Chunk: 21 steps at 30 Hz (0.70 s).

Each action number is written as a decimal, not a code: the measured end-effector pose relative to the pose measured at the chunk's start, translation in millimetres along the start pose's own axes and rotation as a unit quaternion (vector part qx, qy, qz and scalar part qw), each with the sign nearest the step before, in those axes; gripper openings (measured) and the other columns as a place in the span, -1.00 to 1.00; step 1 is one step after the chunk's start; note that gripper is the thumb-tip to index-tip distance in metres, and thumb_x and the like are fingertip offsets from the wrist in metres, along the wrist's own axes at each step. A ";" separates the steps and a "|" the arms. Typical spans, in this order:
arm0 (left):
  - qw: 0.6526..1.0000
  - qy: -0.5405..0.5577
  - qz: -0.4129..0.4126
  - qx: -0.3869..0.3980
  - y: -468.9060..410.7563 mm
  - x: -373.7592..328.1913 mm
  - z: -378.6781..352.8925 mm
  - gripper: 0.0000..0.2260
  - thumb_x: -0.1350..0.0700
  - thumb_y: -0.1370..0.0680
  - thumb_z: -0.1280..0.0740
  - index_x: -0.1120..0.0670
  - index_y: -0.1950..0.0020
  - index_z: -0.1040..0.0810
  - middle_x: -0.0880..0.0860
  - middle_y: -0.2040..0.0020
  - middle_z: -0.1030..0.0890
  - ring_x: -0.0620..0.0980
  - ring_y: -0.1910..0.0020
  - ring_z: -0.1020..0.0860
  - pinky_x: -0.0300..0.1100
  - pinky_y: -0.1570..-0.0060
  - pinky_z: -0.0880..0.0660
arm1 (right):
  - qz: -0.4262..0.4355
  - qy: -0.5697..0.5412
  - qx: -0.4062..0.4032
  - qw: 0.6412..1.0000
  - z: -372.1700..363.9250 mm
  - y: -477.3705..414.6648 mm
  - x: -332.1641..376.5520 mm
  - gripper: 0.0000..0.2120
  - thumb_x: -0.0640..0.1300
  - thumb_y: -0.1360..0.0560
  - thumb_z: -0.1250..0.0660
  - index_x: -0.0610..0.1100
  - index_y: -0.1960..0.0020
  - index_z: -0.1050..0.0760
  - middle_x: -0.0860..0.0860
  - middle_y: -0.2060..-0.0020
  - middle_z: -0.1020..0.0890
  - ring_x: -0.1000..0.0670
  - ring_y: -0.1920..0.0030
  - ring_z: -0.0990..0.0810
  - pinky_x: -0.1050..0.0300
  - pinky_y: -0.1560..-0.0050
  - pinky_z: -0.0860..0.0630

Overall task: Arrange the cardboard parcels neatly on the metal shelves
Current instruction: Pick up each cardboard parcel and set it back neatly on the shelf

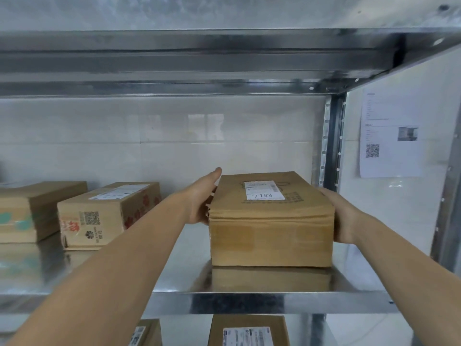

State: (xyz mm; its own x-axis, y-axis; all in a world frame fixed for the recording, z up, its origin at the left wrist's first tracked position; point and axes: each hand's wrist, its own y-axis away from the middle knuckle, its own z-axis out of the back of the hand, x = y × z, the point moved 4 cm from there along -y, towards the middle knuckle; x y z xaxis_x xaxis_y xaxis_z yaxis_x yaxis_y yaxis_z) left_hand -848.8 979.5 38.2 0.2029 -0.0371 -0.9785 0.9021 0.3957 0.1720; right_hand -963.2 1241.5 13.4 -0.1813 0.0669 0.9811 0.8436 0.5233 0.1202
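Clamping the labelled cardboard parcel (270, 221) between flat palms, fingers straight, the left grip (200, 203) and right grip (343, 216) seem to be placing it at the metal shelf's (249, 302) 3 o'clock end. The next move likely calls for squaring it, then letting go.

left-edge parcel (32, 211): cut by frame's left edge | lower-left parcel (147, 333), lower-right parcel (249, 330): cut by bottom edge | wall notice (389, 133): print too small to read | labelled parcel (272, 221): printed label (264, 191) text illegible beyond handwritten 7786 | left hand (199, 203), right hand (344, 216): fingers hidden beside the parcel's sides
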 end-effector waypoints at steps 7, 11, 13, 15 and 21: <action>1.000 -0.011 -0.004 -0.025 -3.7 2.4 -9.7 -0.47 -0.33 -0.64 -0.13 0.08 -0.19 -0.62 0.08 0.00 -0.65 0.10 0.01 -0.60 0.00 -0.24 -0.54 | 0.002 -0.042 -0.025 0.999 3.1 -6.8 -11.0 -0.53 0.31 -0.57 -0.28 -0.08 0.08 -0.69 -0.07 0.21 -0.75 -0.07 0.32 -0.72 0.07 0.21 -0.57; 1.000 -0.011 -0.003 -0.019 2.7 2.3 -8.3 -0.47 -0.29 -0.67 -0.09 0.11 -0.22 -0.60 0.12 -0.02 -0.58 0.09 0.00 -0.52 0.00 -0.13 -0.54 | 0.024 0.013 -0.018 0.999 -0.6 -1.3 0.9 -0.65 0.08 -0.59 -0.34 -0.09 0.23 -0.72 -0.04 0.29 -0.71 -0.03 0.37 -0.68 0.09 0.24 -0.54; 0.999 -0.020 -0.011 -0.031 6.2 -1.5 -5.6 -0.51 -0.26 -0.68 -0.08 0.12 -0.18 -0.55 0.14 0.00 -0.54 0.11 0.04 -0.49 -0.02 0.00 -0.51 | 0.047 0.059 -0.066 0.995 4.2 -5.3 14.7 -0.82 -0.06 -0.60 -0.34 -0.14 -0.02 -0.66 -0.06 0.23 -0.68 -0.04 0.33 -0.63 0.13 0.29 -0.53; 0.997 -0.041 -0.030 -0.063 11.0 -7.0 0.7 -0.53 -0.25 -0.68 -0.10 0.12 -0.23 -0.50 0.15 0.02 -0.56 0.12 0.14 -0.52 -0.04 0.06 -0.52 | 0.093 0.118 -0.138 0.979 11.4 -14.2 34.1 -0.81 -0.11 -0.61 -0.32 -0.18 -0.15 -0.56 -0.08 0.13 -0.62 -0.04 0.25 -0.53 0.13 0.27 -0.45; 0.987 -0.056 -0.099 -0.110 33.5 -25.9 28.9 -0.60 -0.16 -0.66 -0.25 0.14 -0.28 -0.52 0.12 -0.13 -0.65 0.11 -0.10 -0.65 0.01 -0.15 -0.57 | 0.302 0.194 -0.140 0.923 -48.2 6.8 99.4 -0.87 -0.14 -0.64 -0.25 -0.09 -0.11 -0.56 -0.05 -0.01 -0.66 -0.02 -0.02 -0.64 0.02 -0.10 -0.62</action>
State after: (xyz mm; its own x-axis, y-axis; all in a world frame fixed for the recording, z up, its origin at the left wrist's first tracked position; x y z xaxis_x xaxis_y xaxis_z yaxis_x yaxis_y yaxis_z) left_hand -812.9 967.1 72.6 0.0822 -0.2298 -0.9698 0.8259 0.5603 -0.0627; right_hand -951.2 1210.8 119.1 0.5141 -0.0635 0.8554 0.8385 0.2473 -0.4856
